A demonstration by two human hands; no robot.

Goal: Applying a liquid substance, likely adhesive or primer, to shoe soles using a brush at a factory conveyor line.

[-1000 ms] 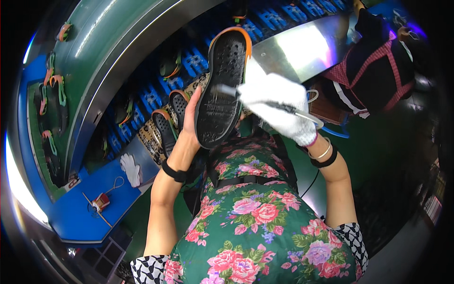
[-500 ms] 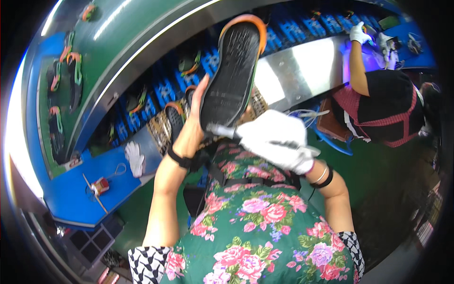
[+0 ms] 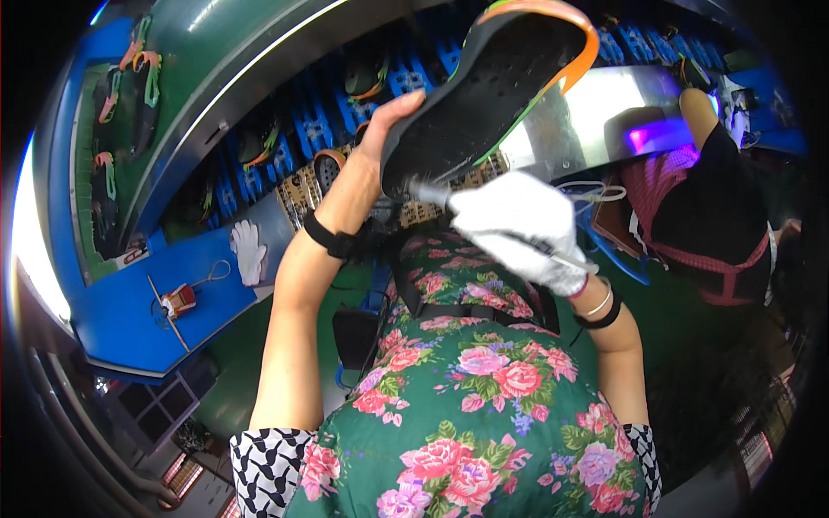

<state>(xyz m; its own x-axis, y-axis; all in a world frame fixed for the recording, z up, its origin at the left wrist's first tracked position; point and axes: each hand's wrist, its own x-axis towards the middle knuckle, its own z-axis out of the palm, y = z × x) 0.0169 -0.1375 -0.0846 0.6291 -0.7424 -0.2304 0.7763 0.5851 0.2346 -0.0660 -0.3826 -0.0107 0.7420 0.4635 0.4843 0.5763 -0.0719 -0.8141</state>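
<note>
My bare left hand [image 3: 380,142] grips a black shoe sole [image 3: 484,95] with an orange and green rim, its thumb along the left edge. The sole is held up and tilted, its broad inner face towards me. In a white glove, my right hand [image 3: 522,229] is closed round a brush [image 3: 425,192], whose tip rests against the near end of the sole. The brush tip is smeared by motion. The fingers of my left hand behind the sole are hidden.
Beyond my hands runs a conveyor with blue racks [image 3: 315,129] carrying more soles. On the blue table [image 3: 129,319] at left lie a white glove [image 3: 248,250] and a small red-and-white object [image 3: 179,302]. A co-worker [image 3: 717,207] sits at right, near a metal ledge [image 3: 561,129].
The sole has moved up and to the right and is tilted further over. My right hand has risen slightly with the brush, staying at the sole's near end. The co-worker's arm has shifted.
</note>
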